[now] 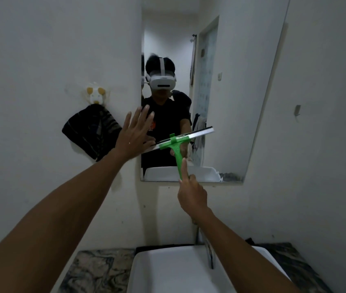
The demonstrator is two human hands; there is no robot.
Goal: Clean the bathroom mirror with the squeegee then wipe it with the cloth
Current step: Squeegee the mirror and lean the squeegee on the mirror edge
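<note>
Ahead, plain white bathroom walls (40, 49) meeting at a corner; on the far wall, right of centre, a tall frameless rectangular mirror (241, 92), leaning in the wide-angle view, reflecting a person in a black shirt and a white headset, a doorway behind; worn, dark patches along the mirror's lower right edge.

Near, at the bottom, a white ceramic rectangular sink (167, 271) set in a dark marbled stone counter (95, 269); a chrome tap (209, 250) partly hidden behind the right forearm.

On the left wall, a dark striped cloth (89, 132) hanging from a small white-and-yellow animal-shaped plastic hook (95, 95), just left of the mirror's edge, touched by neither hand.

Against the lower middle of the glass, a green plastic-handled squeegee (177, 149) with a long silver-and-black blade; blade tilted, right end higher, left end running behind the left hand; handle pointing down toward the near side.

Left hand (134, 136) raised and flat, fingers spread wide, gripping nothing, overlapping the mirror's left edge beside the cloth; contact with wall or glass impossible to tell.

Right hand (192, 191) wrapped around the lower end of the squeegee handle, index finger stretched up along the green shaft, remaining fingers curled; both bare forearms reaching in from the near corners.
</note>
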